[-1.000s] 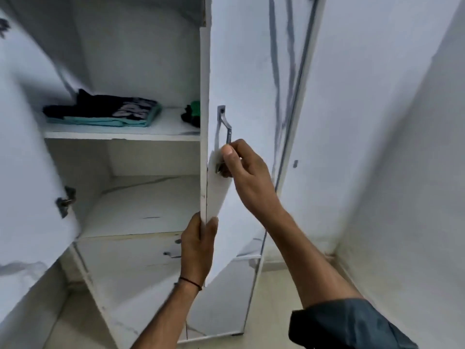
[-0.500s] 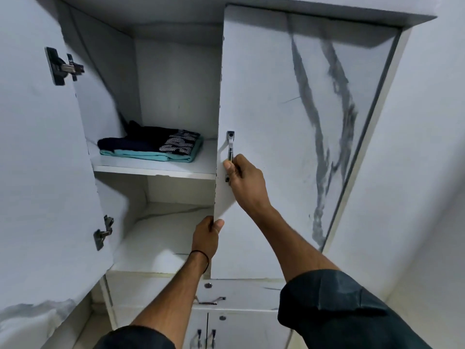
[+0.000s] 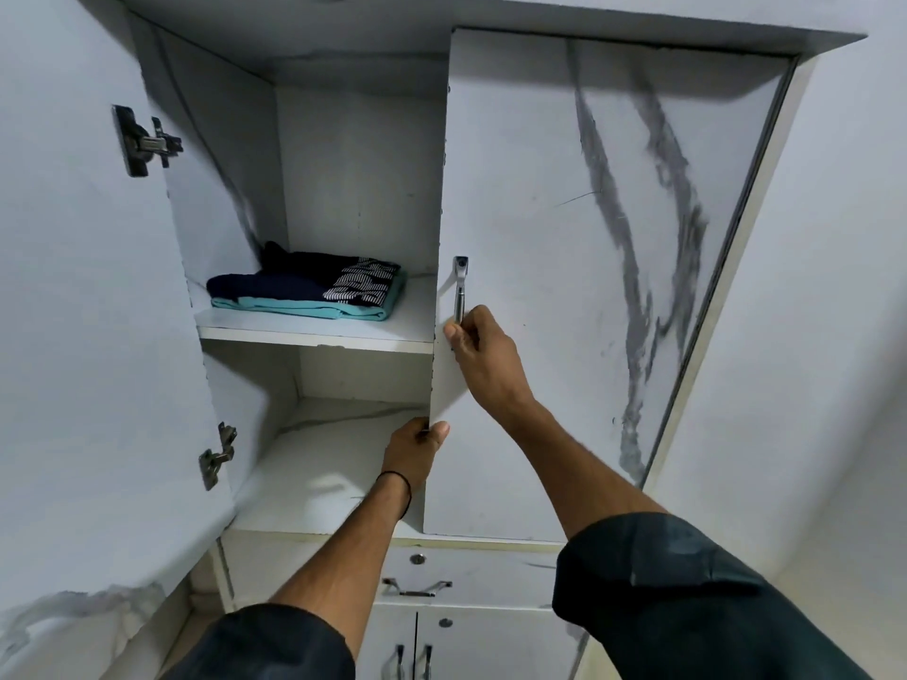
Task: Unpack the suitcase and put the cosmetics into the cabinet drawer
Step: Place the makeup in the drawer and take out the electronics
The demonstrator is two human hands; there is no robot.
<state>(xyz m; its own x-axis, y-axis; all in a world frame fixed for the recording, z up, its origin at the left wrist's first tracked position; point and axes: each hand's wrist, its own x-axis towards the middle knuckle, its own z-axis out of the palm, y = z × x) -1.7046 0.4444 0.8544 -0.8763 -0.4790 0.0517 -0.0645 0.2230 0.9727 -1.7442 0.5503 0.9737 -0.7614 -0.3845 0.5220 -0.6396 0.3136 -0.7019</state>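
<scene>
The right hand (image 3: 483, 358) reaches up to the white cabinet door with grey marble veining (image 3: 589, 238). Its fingers (image 3: 466, 336) curl round the lower end of the slim upright metal handle (image 3: 460, 287) near that door's free edge, gripping it. Lower on the same edge the left hand (image 3: 416, 446), with a thin black band (image 3: 398, 483) at the wrist, pinches the panel, thumb on the front face and the other fingers tucked behind it out of sight. The door stands slightly ajar. The plain white left door (image 3: 73, 311) is swung wide open, showing two metal hinges (image 3: 147, 139) on its inner face. Inside, the upper white shelf (image 3: 314, 331) carries a folded stack of navy, striped and teal clothes (image 3: 314, 292), and the lower white shelf (image 3: 314, 473) lies beneath it. The white-fronted cabinet drawer (image 3: 491, 576) sits directly under that lower shelf, between the two forearms. It is pushed in, with a round lock (image 3: 417, 559) above its horizontal metal pull (image 3: 416, 587). Below it are two small white doors (image 3: 481, 650), their upright handles side by side. Dark sleeves (image 3: 687, 606) cover both upper arms.
</scene>
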